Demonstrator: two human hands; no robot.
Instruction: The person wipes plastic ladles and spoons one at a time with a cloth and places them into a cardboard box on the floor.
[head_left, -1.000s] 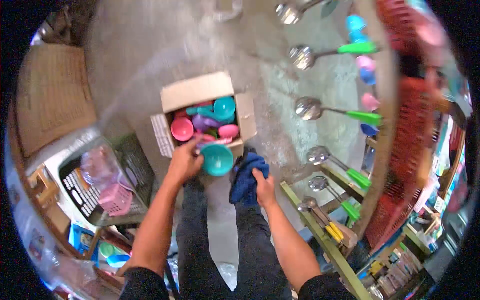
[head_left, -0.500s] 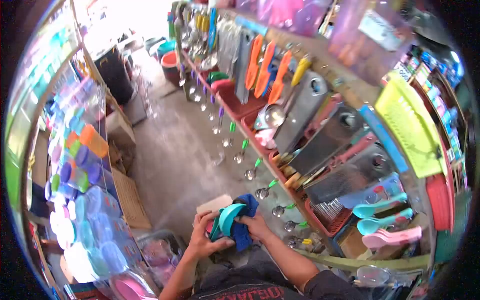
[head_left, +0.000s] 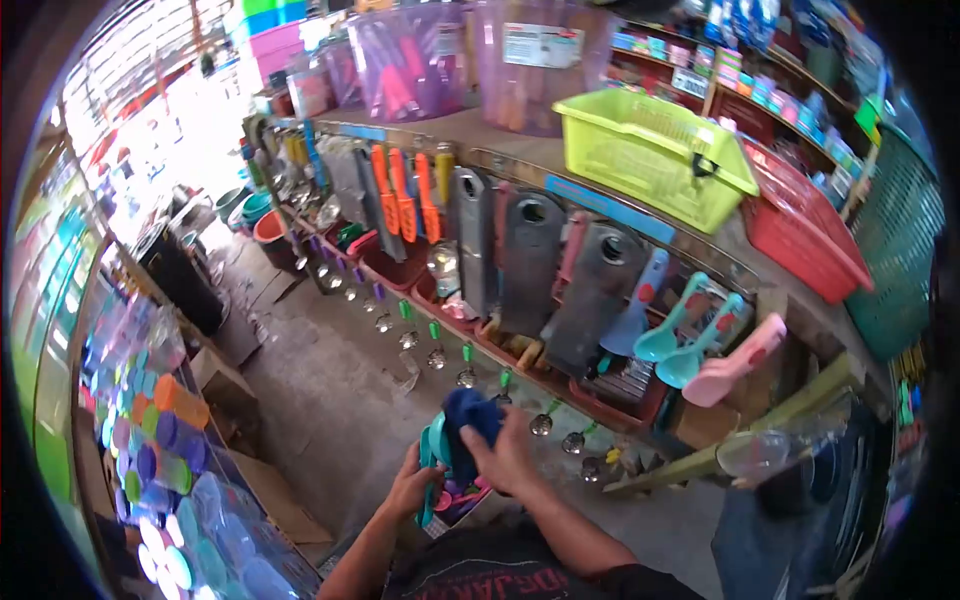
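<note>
Head view: gripping smooth, curved teal plasticware (head_left: 437, 442) in a closed left hand (head_left: 408, 490), near the dark shirt (head_left: 480, 562); clasping soft, crumpled dark-blue cloth (head_left: 468, 410) in a half-curled right hand (head_left: 506, 460), right beside the plasticware. Over small glossy pink and purple pieces (head_left: 462, 494), above a worn grey concrete floor (head_left: 340, 370), beside a crowded rack (head_left: 495, 145) hung with shiny, round-bowled ladles (head_left: 541, 425). Plasticware running lengthwise roughly up and down in view; cannot tell front end from back.

Grey flr (head_left: 310, 380), wd shelf (head_left: 505, 162), brt daylight (head_left: 205, 130) upper-L
</note>
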